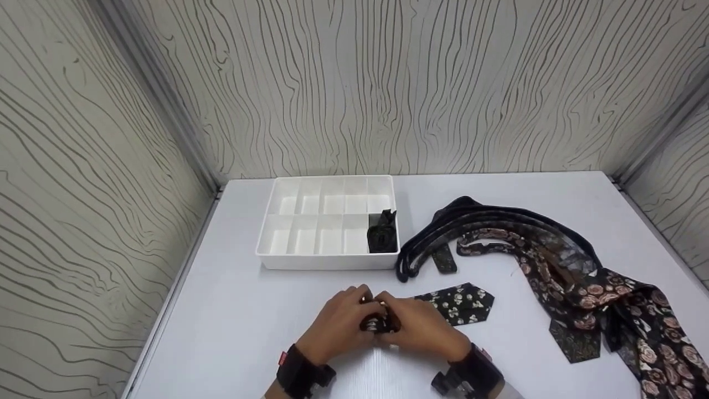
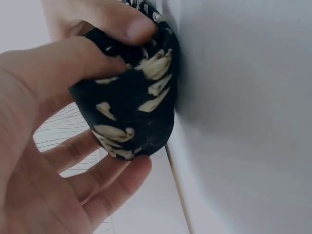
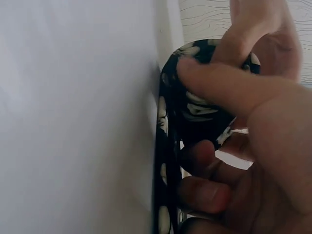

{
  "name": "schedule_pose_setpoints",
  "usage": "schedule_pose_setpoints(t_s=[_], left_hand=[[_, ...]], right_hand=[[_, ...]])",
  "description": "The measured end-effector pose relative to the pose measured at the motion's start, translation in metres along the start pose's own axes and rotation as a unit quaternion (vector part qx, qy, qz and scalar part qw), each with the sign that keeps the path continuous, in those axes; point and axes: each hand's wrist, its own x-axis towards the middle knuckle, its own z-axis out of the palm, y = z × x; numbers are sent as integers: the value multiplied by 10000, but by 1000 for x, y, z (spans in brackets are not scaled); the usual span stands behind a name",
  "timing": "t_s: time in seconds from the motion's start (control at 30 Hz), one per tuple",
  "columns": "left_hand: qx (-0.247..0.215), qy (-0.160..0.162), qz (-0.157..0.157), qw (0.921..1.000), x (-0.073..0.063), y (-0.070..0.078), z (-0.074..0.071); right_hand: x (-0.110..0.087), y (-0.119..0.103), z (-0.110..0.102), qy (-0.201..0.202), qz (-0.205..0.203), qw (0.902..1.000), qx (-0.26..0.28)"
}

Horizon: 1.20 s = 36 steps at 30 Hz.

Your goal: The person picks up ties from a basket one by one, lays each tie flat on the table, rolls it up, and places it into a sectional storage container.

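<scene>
A black necktie with a cream floral print lies partly rolled at the front of the table, its pointed end flat to the right. My left hand grips the left side of the roll, thumb on top and fingers curled beneath. From the right, my right hand holds the same roll, thumb over it and fingers curled at its side. In the right wrist view the unrolled strip runs along the tabletop from the roll. The hands hide much of the roll in the head view.
A white divided tray stands behind the hands, with a dark rolled tie in its front right compartment. Several loose ties, among them a rose-patterned one, lie heaped at the right. Patterned panels border the table.
</scene>
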Motion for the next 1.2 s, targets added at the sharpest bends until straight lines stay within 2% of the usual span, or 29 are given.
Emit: schedule_pose_setpoints(t_s=[0.2,0.4,0.63,0.87,1.07,1.2], left_hand=[[173,-157,-76,9997,-1,0,-1],[122,-47,0,9999,-1,0,-2],[79,-139,-15,9999,-1,1,-1],[215,-42,27,9998,0,3,-1],[224,57,55,9997,0,4,0],[341,12,67,9994,-1,3,1]], right_hand=[[-1,-1,-3,36,12,10000,-34],[-2,-1,-6,-16,21,10000,70],[-3,0,-7,-6,-24,10000,-78],[-5,2,-8,-146,153,9998,-67],[-5,3,-6,-92,31,9997,-219],[-7,3,-6,-28,106,9997,-209]])
